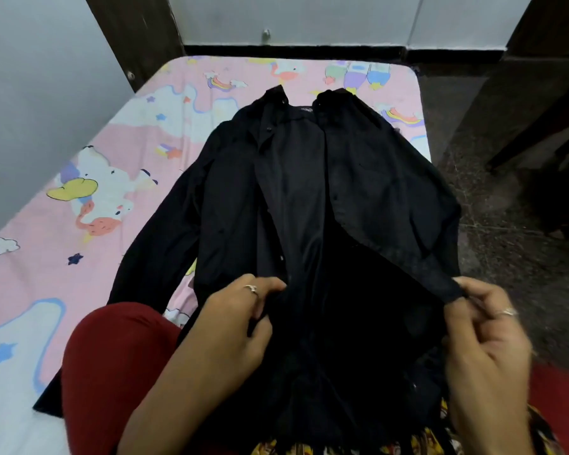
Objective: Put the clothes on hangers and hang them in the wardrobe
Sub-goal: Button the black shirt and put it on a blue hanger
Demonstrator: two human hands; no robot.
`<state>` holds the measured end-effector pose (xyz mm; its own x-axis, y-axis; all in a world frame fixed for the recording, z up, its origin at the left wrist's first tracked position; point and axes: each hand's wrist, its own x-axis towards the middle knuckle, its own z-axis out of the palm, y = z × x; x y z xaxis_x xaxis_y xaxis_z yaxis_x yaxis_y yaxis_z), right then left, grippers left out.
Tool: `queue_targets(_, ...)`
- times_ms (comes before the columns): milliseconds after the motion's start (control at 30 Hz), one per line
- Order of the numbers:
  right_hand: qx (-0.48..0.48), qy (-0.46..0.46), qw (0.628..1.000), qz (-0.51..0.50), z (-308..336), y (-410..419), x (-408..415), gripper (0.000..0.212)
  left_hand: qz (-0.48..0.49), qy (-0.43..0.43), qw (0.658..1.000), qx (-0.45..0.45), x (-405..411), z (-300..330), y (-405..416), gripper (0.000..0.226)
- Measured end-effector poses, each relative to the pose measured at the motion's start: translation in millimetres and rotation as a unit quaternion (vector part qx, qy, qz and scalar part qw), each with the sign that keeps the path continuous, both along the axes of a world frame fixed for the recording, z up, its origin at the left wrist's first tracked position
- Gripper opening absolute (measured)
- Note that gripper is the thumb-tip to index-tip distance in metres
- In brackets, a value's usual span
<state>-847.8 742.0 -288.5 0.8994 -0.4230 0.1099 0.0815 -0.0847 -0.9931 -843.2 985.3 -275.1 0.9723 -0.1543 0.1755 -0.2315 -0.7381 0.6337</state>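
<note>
Hidden: left hand (240,318) fingertips, curled into black shirt (296,198) front.
Right hand (486,336): pinches shirt's hem corner.
Beyond hands: bed (79,192).

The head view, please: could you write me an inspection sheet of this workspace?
Surface: bed sheet, pink with cartoon prints, partly covered.
Job's things: black shirt lies spread open, collar away from the person; no hanger seen.
Clutter: nothing seen.
Hands: left hand grips the left front edge near the hem; right hand pinches the right front edge, lifted.
Cables: nothing seen.
Surroundings: dark floor to the right, pale wall beyond the bed.
</note>
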Motion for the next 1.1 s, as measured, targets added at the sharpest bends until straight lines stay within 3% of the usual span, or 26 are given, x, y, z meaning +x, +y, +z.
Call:
queue_targets(67, -0.145, 0.056, 0.987, 0.024, -26.1, -3.0, 5.2, 0.031, -0.020, 0.060, 0.994, 0.095, 6.9, -24.7, -9.8, 0.040)
queue_targets(167, -0.380, 0.207, 0.895, 0.110, -73.5, -7.0, 3.6, 0.053, -0.015, 0.176, 0.953, 0.247, 14.6, -65.1, -23.8, 0.040)
queue_targets(233, -0.438, 0.222, 0.862, 0.123, -91.7, -7.7, -2.6, 0.057, -0.018, 0.207, 0.942, 0.263, 15.5, -80.0, -29.9, 0.040)
queue_targets(400, -0.502, 0.199, 0.833, 0.117, -92.5, -5.3, -0.8, 0.062, 0.051, 0.139, 0.975, 0.168, 9.3, -98.0, -31.0, 0.034)
queue_targets(533, -0.562, 0.137, 0.798, 0.167, -85.7, -2.3, 0.0, 0.070, 0.133, 0.075, 0.988, 0.021, 18.4, -113.1, -24.4, 0.015)
queue_targets(700, -0.634, 0.073, 0.740, 0.213, -95.9, 21.3, 7.2, 0.062, 0.167, 0.067, 0.980, -0.086, 36.3, -122.1, -26.0, 0.029)
queue_targets(900, -0.660, 0.105, 0.733, 0.128, -113.6, 45.8, 42.0, 0.041, 0.146, 0.024, 0.981, -0.124, 48.7, -127.3, -35.7, 0.019)
queue_targets(1100, -0.668, 0.148, 0.720, 0.116, -116.0, 57.5, 75.9, 0.045, 0.123, 0.010, 0.987, -0.102, 56.4, -136.3, -37.7, 0.017)
